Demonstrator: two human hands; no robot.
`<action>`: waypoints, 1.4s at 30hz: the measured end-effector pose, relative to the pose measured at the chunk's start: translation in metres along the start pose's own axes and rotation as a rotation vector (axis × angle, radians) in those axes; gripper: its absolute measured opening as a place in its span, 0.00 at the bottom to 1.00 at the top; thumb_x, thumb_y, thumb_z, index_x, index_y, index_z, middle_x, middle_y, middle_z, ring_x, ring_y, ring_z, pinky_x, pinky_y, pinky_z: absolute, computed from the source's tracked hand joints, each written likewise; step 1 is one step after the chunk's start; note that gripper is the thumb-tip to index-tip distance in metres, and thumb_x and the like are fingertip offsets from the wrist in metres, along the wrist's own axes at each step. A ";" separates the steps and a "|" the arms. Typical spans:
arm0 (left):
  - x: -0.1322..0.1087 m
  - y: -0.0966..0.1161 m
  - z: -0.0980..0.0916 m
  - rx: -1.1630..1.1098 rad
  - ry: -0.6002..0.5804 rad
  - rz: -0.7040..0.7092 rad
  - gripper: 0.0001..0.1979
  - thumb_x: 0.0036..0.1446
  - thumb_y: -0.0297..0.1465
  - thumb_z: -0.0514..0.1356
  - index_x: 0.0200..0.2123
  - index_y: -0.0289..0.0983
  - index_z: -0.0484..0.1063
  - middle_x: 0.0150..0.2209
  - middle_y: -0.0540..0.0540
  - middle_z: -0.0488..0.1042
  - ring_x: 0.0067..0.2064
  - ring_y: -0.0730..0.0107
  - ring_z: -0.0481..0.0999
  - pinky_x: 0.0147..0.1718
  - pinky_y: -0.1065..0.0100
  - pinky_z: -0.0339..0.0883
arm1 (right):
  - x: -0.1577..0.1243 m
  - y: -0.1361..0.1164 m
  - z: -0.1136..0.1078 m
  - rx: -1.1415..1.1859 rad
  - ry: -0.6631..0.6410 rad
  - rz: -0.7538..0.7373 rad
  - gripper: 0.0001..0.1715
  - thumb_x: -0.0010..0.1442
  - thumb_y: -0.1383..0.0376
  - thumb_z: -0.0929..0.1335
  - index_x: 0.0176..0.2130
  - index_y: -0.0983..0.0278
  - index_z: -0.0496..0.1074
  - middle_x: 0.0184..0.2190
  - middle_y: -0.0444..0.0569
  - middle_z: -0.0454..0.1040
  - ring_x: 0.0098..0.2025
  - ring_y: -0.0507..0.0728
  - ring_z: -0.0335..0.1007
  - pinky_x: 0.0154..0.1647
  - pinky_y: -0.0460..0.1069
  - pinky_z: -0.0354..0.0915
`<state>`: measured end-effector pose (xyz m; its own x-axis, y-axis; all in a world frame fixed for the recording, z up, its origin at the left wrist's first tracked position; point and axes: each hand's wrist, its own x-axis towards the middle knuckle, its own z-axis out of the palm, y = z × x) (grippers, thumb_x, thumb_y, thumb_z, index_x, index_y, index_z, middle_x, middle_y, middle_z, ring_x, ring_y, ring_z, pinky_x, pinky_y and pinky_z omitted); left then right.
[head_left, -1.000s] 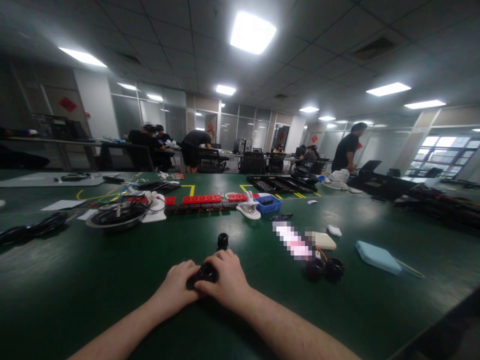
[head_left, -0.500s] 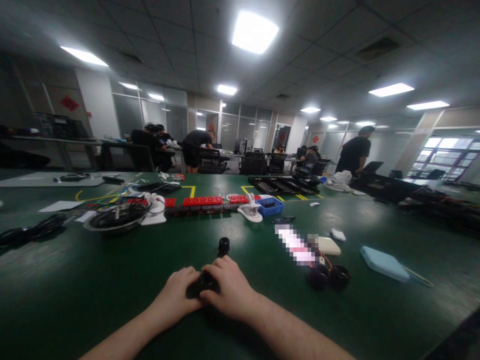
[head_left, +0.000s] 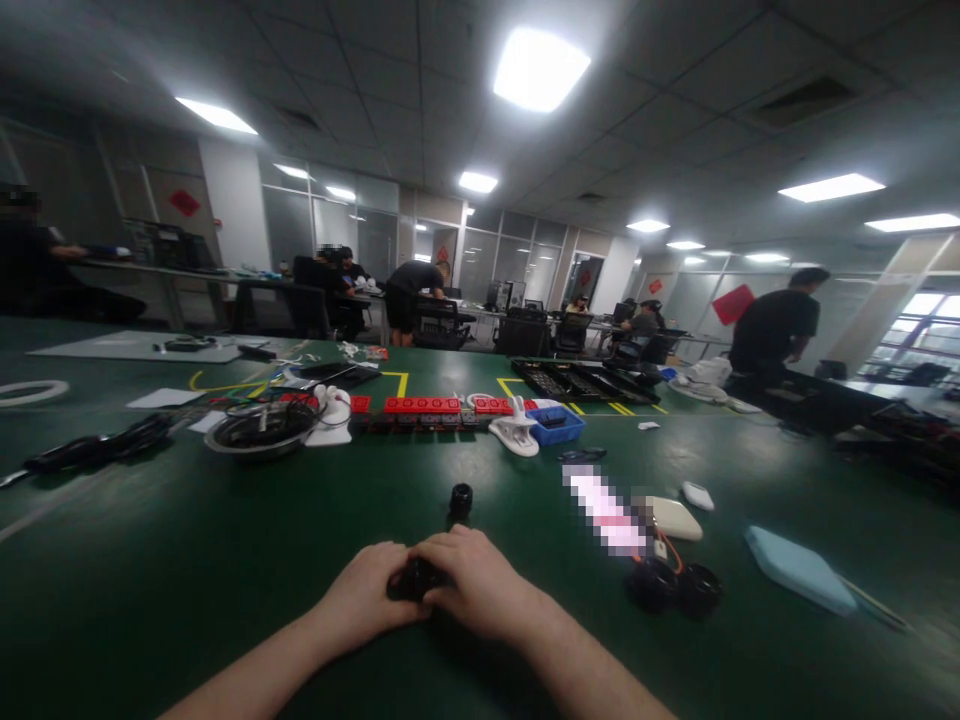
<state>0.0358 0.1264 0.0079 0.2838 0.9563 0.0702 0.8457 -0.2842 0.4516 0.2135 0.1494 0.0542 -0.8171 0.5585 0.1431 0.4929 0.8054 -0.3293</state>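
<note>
My left hand (head_left: 369, 590) and my right hand (head_left: 480, 585) meet low over the green table, both closed around a black part (head_left: 416, 580). Fingers of both hands cover most of it, so its exact kind cannot be made out. Just beyond my right fingertips, a black piece with a round ribbed end (head_left: 461, 498) stands out. Whether it joins the held part is hidden by the fingers.
On the right lie a bright-screened phone (head_left: 604, 508), a cream case (head_left: 675, 518), two black round parts with orange wires (head_left: 652, 583) and a light-blue case (head_left: 799, 568). Farther back are a blue bin (head_left: 556, 430), red-topped modules (head_left: 421, 407) and a metal bowl (head_left: 259, 445).
My view has turned a little to the left, so the table things appear farther right. Both hands keep their grip, and the right fingers cover slightly more of the black part.
</note>
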 end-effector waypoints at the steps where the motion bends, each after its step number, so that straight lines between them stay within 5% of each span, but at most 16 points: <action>1: -0.001 0.002 -0.002 -0.006 -0.004 -0.003 0.17 0.43 0.46 0.59 0.28 0.38 0.69 0.27 0.52 0.69 0.31 0.67 0.68 0.28 0.72 0.55 | 0.001 0.000 -0.001 -0.001 -0.010 -0.003 0.24 0.50 0.67 0.70 0.48 0.60 0.64 0.46 0.45 0.69 0.43 0.56 0.62 0.43 0.49 0.57; 12: -0.007 -0.009 -0.016 -0.125 0.015 -0.055 0.21 0.39 0.52 0.59 0.33 0.44 0.71 0.21 0.56 0.66 0.25 0.70 0.67 0.23 0.73 0.51 | 0.012 0.000 -0.015 -0.013 -0.153 -0.067 0.27 0.48 0.69 0.71 0.49 0.61 0.65 0.44 0.47 0.70 0.44 0.57 0.67 0.43 0.49 0.61; 15: -0.010 -0.026 -0.024 -0.195 0.113 -0.153 0.31 0.53 0.55 0.36 0.32 0.39 0.69 0.20 0.54 0.62 0.23 0.71 0.66 0.23 0.73 0.56 | 0.011 0.000 -0.017 -0.014 -0.154 -0.055 0.28 0.48 0.68 0.70 0.49 0.61 0.65 0.46 0.48 0.68 0.45 0.58 0.66 0.44 0.50 0.61; 18: -0.012 -0.037 -0.028 -0.226 0.221 -0.254 0.38 0.53 0.51 0.21 0.24 0.38 0.63 0.17 0.54 0.57 0.21 0.71 0.64 0.21 0.72 0.58 | 0.010 -0.001 -0.019 -0.006 -0.157 -0.053 0.28 0.49 0.68 0.70 0.50 0.60 0.64 0.46 0.47 0.68 0.45 0.58 0.66 0.45 0.50 0.62; 21: -0.012 -0.037 -0.026 -0.202 0.261 -0.263 0.34 0.53 0.53 0.24 0.18 0.39 0.57 0.17 0.54 0.57 0.21 0.71 0.62 0.22 0.71 0.57 | 0.009 0.000 -0.021 0.004 -0.161 -0.061 0.27 0.49 0.68 0.70 0.50 0.60 0.64 0.47 0.47 0.68 0.47 0.58 0.65 0.45 0.49 0.61; 26: -0.011 -0.025 -0.021 -0.089 0.271 -0.241 0.32 0.54 0.54 0.32 0.20 0.39 0.62 0.20 0.52 0.62 0.23 0.68 0.64 0.23 0.69 0.57 | 0.008 0.004 -0.019 0.021 -0.161 -0.078 0.27 0.50 0.68 0.70 0.50 0.61 0.64 0.47 0.47 0.67 0.47 0.57 0.65 0.45 0.48 0.61; 29: -0.008 -0.025 -0.018 -0.021 0.291 -0.171 0.33 0.51 0.57 0.36 0.31 0.40 0.69 0.33 0.47 0.69 0.37 0.61 0.67 0.37 0.62 0.60 | 0.009 0.008 -0.017 0.027 -0.154 -0.089 0.27 0.49 0.67 0.70 0.49 0.60 0.65 0.46 0.48 0.68 0.46 0.58 0.66 0.43 0.48 0.62; 32: -0.004 -0.032 -0.012 0.071 0.294 -0.041 0.38 0.47 0.60 0.35 0.47 0.44 0.66 0.49 0.43 0.65 0.53 0.52 0.58 0.52 0.48 0.45 | 0.009 0.010 -0.015 0.034 -0.147 -0.094 0.27 0.48 0.66 0.71 0.48 0.61 0.65 0.45 0.48 0.69 0.45 0.58 0.66 0.43 0.49 0.62; 35: -0.001 -0.034 -0.006 0.120 0.169 0.045 0.36 0.45 0.60 0.45 0.53 0.49 0.60 0.57 0.45 0.57 0.58 0.48 0.50 0.55 0.41 0.29 | 0.009 0.012 -0.014 0.041 -0.136 -0.084 0.28 0.48 0.66 0.71 0.49 0.62 0.64 0.45 0.49 0.70 0.45 0.58 0.66 0.43 0.49 0.62; 38: 0.001 -0.027 -0.003 0.122 0.027 0.075 0.35 0.41 0.55 0.57 0.53 0.51 0.60 0.58 0.46 0.56 0.59 0.47 0.49 0.54 0.39 0.29 | 0.009 0.013 -0.014 0.045 -0.129 -0.073 0.31 0.47 0.65 0.72 0.51 0.62 0.63 0.45 0.50 0.70 0.44 0.59 0.67 0.42 0.49 0.63; 42: 0.003 -0.014 0.000 0.077 0.025 0.056 0.30 0.38 0.49 0.63 0.48 0.51 0.66 0.53 0.47 0.64 0.57 0.49 0.55 0.55 0.39 0.33 | 0.010 0.014 -0.014 0.041 -0.128 -0.090 0.29 0.47 0.65 0.72 0.49 0.61 0.65 0.43 0.48 0.70 0.42 0.57 0.67 0.41 0.48 0.61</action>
<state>0.0245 0.1334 0.0019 0.3209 0.9400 0.1163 0.8614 -0.3407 0.3767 0.2160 0.1693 0.0637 -0.8903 0.4522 0.0541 0.4053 0.8409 -0.3587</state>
